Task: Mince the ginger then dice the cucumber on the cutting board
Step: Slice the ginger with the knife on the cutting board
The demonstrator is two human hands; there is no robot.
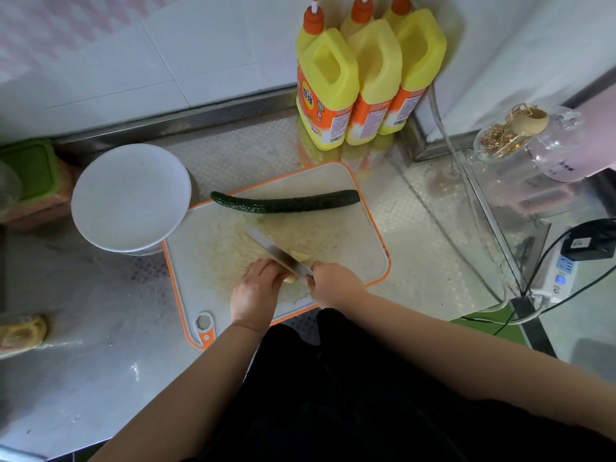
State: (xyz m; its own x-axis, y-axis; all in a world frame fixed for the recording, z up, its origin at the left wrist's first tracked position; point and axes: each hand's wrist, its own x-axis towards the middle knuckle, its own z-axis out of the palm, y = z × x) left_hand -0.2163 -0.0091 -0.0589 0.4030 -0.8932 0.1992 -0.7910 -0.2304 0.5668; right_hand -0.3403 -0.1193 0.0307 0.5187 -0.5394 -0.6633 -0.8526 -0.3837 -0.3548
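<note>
Plate (131, 196): white, on the tabletop (83, 378), left of the cutting board (360, 258).
Left hand (256, 291): curled, holding the ginger (297, 258).
Knife (275, 251): blade on the ginger.
Right hand (333, 283): gripping the knife handle.
Cucumber (285, 201): whole, on the board's far edge.

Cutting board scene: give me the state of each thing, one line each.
ginger: under the blade, held by the left hand
knife: gripped by the right hand
cucumber: whole, lying on the cutting board
white bowl: upside down
</note>
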